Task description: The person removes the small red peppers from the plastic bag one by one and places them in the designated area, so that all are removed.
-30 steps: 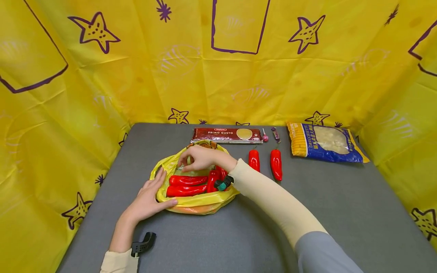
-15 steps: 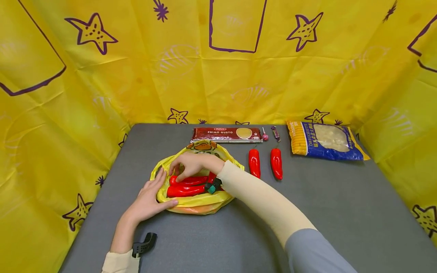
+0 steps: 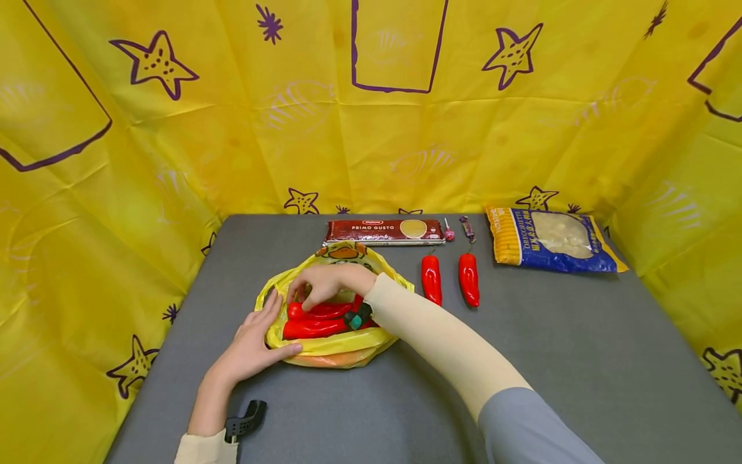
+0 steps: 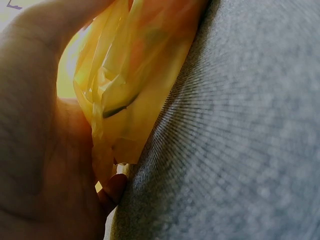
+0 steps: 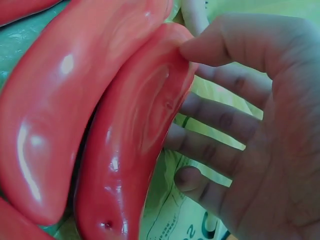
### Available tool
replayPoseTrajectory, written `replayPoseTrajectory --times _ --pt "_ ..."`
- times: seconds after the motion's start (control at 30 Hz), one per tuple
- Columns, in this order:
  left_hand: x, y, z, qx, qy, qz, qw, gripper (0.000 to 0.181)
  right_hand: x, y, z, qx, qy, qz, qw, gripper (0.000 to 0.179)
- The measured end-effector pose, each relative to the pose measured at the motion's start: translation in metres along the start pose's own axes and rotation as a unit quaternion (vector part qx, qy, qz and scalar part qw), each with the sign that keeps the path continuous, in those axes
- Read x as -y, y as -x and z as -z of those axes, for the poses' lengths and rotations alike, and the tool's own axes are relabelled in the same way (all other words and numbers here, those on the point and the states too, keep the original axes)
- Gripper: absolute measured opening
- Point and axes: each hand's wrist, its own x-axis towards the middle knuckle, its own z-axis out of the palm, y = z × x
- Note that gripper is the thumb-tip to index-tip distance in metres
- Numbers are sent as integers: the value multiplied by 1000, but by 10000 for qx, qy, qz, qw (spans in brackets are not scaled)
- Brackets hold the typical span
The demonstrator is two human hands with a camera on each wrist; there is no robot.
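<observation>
red packet (image 3: 385,232): PRIMO GUSTO | blue-yellow bag (image 3: 559,240): ORECCHIETTE, Chinese characters | yellow carrier bag (image 3: 336,347): print unclear

Grey fabric-topped table (image 3: 580,361) carrying everything. Yellow plastic bag (image 3: 342,356) sitting open, left of centre. Primo Gusto packet (image 3: 385,232) lying behind it; lollipop (image 3: 449,234), then wrapped sweet (image 3: 467,229), lying just right. Two red peppers (image 3: 469,280) lying apart, nearer. Orecchiette packet (image 3: 556,238) lying back right.
</observation>
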Motion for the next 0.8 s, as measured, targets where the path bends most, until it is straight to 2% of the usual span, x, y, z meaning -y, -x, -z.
replayPoseTrajectory --times 0.17,0.53,0.8 --pt "1 -1 -1 0 -6 17 10000 116 0 -1 0 107 -109 49 9999 38" --pt "0 0 0 22 27 71 10000 115 6 -1 1 346 35 495 9982 38" --pt "-1 1 1 3 32 41 10000 116 13 3 3 478 533 301 9970 49"
